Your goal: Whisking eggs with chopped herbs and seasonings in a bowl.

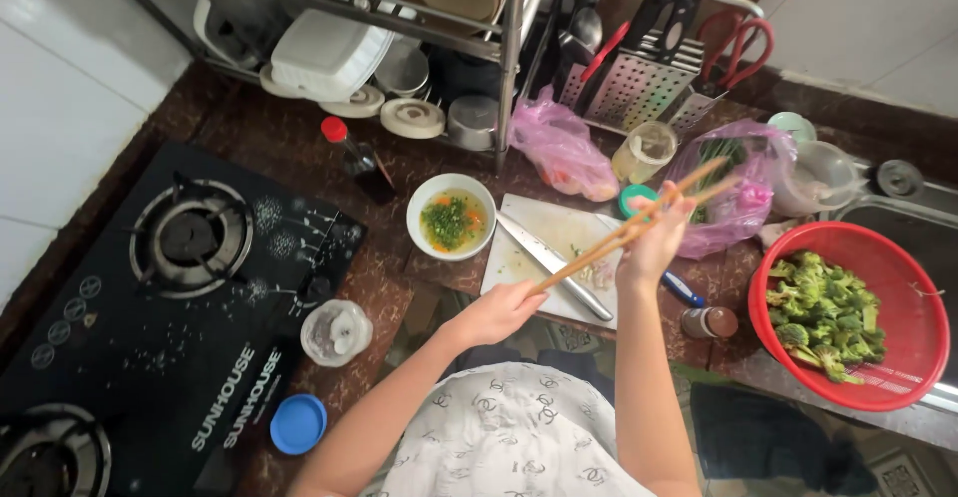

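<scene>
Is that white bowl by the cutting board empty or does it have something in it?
Filled: the white bowl holds yellowish liquid with chopped greens and orange bits, reaching near its rim.

A red colander (903,257) is filled with green broccoli (823,315). A white bowl (451,218) is seen holding yellow liquid flecked with green and orange. Tan chopsticks (629,228), a black hob (150,327), a blue lid (298,423) and pink bags (561,148) are shown.

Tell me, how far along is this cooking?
Done: chopped greens sit in the white bowl of liquid, and the broccoli fills the red colander. In hand: both hands, left hand and right hand, hold chopsticks. Left: the stove burner is unlit and bare.
</scene>
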